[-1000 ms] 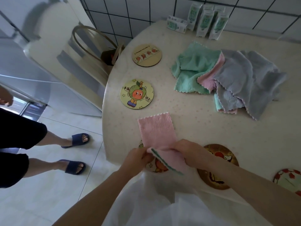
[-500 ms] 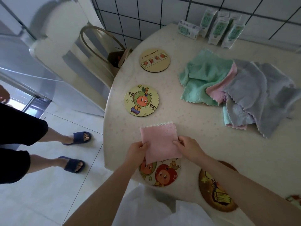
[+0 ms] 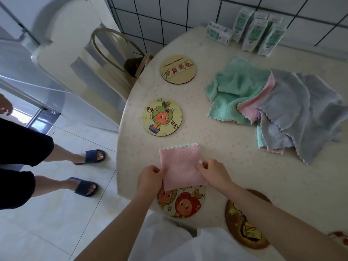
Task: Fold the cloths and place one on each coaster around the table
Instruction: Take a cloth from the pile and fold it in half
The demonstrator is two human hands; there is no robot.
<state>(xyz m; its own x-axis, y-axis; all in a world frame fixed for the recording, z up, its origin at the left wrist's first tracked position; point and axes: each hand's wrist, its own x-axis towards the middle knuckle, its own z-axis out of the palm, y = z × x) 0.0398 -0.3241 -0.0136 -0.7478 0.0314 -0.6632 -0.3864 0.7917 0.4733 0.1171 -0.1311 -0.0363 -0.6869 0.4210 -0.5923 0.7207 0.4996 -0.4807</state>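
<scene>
Off to the left, on the pale floor tiles, a second person's feet in dark blue slippers (image 3: 88,173) stand beside the table, and behind them a wooden chair (image 3: 113,51) is pushed up against the table's edge. Along that edge of the cream table (image 3: 216,140) lie two round coasters, one with a strip of small fruit figures (image 3: 178,69) farther back and one with a green-hooded cartoon figure (image 3: 161,117) nearer. Closer to the person, the left hand (image 3: 149,178) pinches the left side of a folded pink cloth (image 3: 180,166), thumb on top and fingers curled under the edge. That cloth is a neat square lying flat on the tabletop, its near edge overlapping a coaster with two fruit faces (image 3: 180,203). The right hand (image 3: 212,171) grips the cloth's right side in the same closed pinch. Under the right forearm sits a dark brown coaster (image 3: 244,227), partly hidden. Farther right and back, a loose heap of unfolded cloths (image 3: 273,108) in green, pink and grey is spread out, and several green-and-white cartons (image 3: 258,31) stand by the tiled wall.
</scene>
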